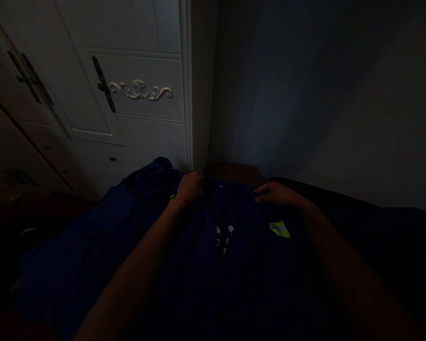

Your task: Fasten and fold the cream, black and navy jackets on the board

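Observation:
A dark blue jacket lies spread out in front of me, with a yellow-green and silver reflective patch on its right part. Its front parts slightly in the middle, where a dark cloth with white spots shows through. At the top edge, left of the collar, my left hand is closed on the fabric, a ring on one finger. My right hand pinches the jacket right of the collar, thumb and fingers close together. Deep shadow hides the lower part of the garment.
A white wardrobe with dark handles and a carved ornament stands at the back left. A grey wall rises behind. Beyond the collar sits a brown block-like piece. Dark bedding or cloth stretches right.

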### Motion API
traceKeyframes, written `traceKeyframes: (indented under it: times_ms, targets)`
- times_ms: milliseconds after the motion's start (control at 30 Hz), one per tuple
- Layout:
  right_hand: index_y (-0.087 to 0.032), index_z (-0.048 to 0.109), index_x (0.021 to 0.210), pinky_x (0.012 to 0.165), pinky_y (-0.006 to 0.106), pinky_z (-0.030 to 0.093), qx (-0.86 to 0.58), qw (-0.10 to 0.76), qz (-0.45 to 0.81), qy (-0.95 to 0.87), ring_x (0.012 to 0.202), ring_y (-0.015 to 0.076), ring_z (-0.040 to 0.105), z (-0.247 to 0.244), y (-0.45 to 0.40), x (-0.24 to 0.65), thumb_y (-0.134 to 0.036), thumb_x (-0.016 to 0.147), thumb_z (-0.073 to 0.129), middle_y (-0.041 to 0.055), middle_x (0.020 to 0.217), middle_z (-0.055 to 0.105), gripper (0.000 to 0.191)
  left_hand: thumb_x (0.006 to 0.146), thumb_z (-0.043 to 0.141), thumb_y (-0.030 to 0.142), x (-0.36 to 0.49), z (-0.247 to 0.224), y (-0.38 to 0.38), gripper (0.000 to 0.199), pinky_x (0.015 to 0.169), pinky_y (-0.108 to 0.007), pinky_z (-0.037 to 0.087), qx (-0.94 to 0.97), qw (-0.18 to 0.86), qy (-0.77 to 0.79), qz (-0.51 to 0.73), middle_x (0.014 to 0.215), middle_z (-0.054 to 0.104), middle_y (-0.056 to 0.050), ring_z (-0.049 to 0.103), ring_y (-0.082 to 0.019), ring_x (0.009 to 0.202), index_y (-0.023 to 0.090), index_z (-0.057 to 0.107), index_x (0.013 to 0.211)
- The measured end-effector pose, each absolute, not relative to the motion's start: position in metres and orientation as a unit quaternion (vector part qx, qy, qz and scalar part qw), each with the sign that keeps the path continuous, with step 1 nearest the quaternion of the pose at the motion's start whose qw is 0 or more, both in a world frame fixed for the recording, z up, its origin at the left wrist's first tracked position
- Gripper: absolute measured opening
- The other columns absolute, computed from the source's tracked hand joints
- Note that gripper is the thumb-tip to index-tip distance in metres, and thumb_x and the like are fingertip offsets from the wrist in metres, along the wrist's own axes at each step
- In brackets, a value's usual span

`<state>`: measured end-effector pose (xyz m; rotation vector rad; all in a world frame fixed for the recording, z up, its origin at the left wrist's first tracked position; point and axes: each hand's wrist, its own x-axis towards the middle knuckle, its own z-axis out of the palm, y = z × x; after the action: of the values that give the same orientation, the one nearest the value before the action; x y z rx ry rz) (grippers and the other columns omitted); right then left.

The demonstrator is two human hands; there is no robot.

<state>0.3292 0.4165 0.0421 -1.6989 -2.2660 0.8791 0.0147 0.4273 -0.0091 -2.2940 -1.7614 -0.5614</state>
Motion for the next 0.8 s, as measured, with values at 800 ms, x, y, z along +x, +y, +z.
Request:
traceKeyframes:
  times_ms: [800]
  targets:
    - [-0.014,0.069,0.105,0.088,0.03,0.047,-0.661,0.183,0.038,-0.727,0.101,0.0216,0.064,0.032,0.428,0.34,-0.054,0.091,0.043,0.0138,0.113,0.068,0.049,0.095,0.033,0.052,0.008,0.013,0.408,0.051,0.089,-0.043,0.043,-0.648,0.134,-0.698,-0.272,0.104,0.07,-0.014,0.06,-0.031,0.105,0.016,0.07,0.096]
